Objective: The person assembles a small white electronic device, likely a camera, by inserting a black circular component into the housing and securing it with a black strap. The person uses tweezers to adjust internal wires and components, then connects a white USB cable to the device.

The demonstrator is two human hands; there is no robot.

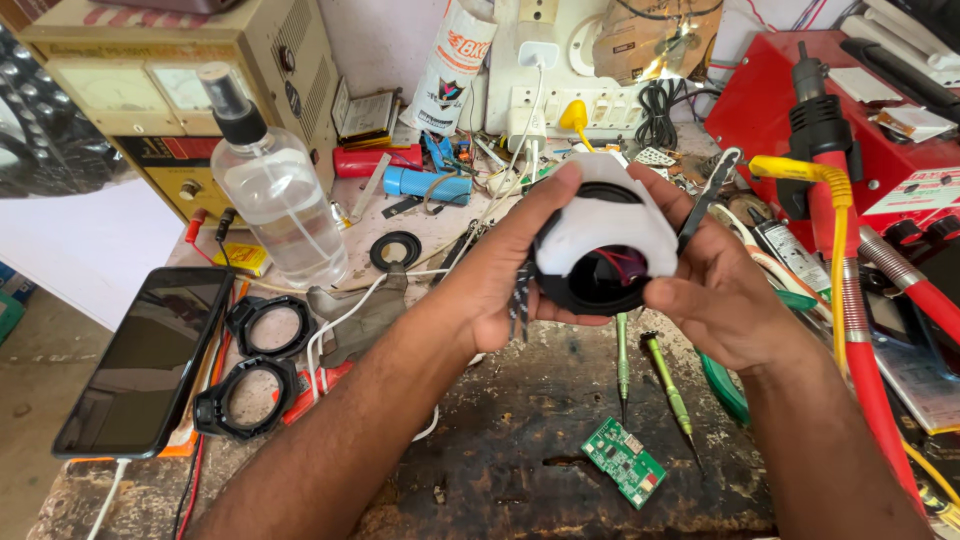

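Both hands, left hand and right hand, gripping round black-and-white housing above desk, fingers closed on rim. Red inner wires exposed; likely to snag or tear if twisted. Slip would drop housing onto green circuit board.

A dark-screened phone lies far left; a white printed pouch stands behind.

A worn, dark counter crowded with things. At the near left lie a black phone and two black rings. A clear spray bottle stands behind them. A green circuit board and two green-handled screwdrivers lie near the right.
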